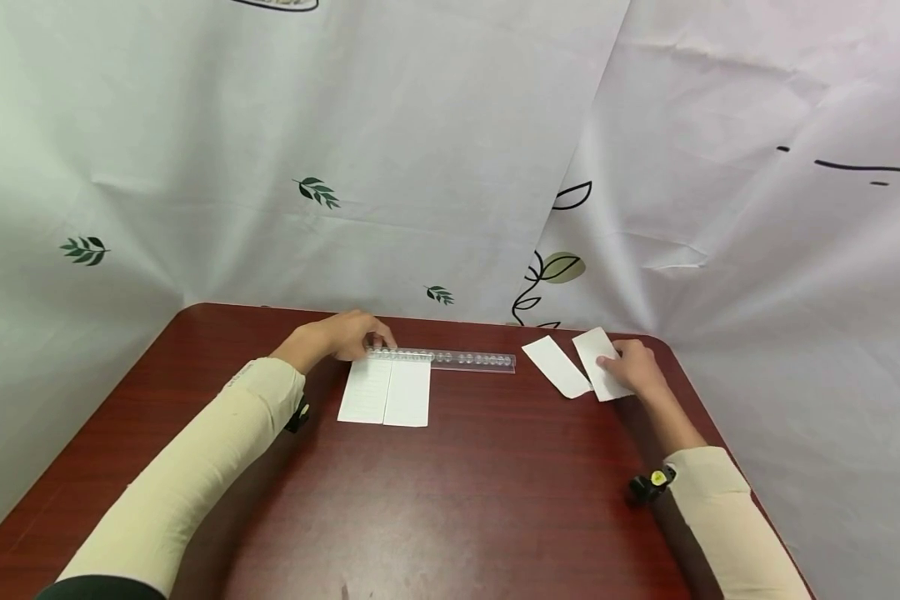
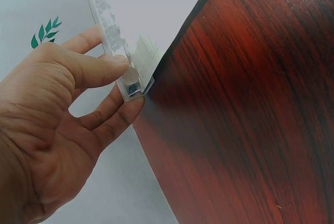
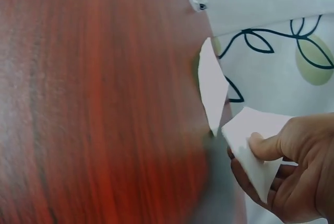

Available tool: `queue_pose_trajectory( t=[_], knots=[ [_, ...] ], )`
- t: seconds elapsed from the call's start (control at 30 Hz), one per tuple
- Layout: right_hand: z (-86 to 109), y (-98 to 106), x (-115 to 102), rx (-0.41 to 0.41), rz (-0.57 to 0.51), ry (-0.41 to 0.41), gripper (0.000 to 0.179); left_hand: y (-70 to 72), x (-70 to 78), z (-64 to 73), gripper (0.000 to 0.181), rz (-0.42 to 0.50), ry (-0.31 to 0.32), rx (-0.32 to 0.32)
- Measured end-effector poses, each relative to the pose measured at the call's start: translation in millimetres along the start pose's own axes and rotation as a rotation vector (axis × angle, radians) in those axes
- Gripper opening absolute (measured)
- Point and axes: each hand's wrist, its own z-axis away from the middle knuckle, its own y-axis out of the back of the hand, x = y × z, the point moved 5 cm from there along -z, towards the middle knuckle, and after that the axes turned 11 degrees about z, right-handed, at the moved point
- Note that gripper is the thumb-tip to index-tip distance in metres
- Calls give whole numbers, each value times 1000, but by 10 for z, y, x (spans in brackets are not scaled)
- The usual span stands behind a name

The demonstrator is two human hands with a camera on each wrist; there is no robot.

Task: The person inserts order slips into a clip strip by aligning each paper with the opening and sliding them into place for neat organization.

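My left hand (image 1: 348, 333) pinches the left end of a long clear plastic strip (image 1: 472, 360) with a row of round bumps along it. In the left wrist view, the thumb (image 2: 107, 70) lies on top of the strip (image 2: 108, 24) and fingers are under its end. Two white paper slips (image 1: 407, 393) lie side by side below the strip, their top edges overlapped by it. At the right, my right hand (image 1: 633, 367) holds a white paper piece (image 3: 250, 135) between thumb and fingers. Another white paper piece (image 1: 557, 367) lies on the table just left of it.
The reddish-brown wooden table (image 1: 450, 492) has its back edge close behind the strip and papers. White cloth (image 1: 420, 167) with leaf prints hangs behind and at both sides. A dark wrist camera (image 1: 651, 483) sits on the right wrist.
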Motion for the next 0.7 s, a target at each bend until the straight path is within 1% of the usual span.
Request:
queue_pose_trajectory(
  t=[0.23,0.33,0.4,0.53,0.63,0.7],
  knots=[
    [-50,92,124,42,16,12,57,-3,0,-20,69,-12,-5,4],
    [-51,107,141,62,13,20,62,-2,-3,-19,69,-9,-3,1],
    [-38,106,137,76,14,18,63,-1,-2,-17,69,-10,-4,1],
    [70,116,31,88,22,0,62,2,-2,-18,69,-15,-10,4],
    [209,151,-145,61,21,-5,61,2,-6,-19,68,-12,-17,2],
    [310,181,-277,58,30,-5,58,0,-6,-17,68,-7,-19,-2]
  ],
)
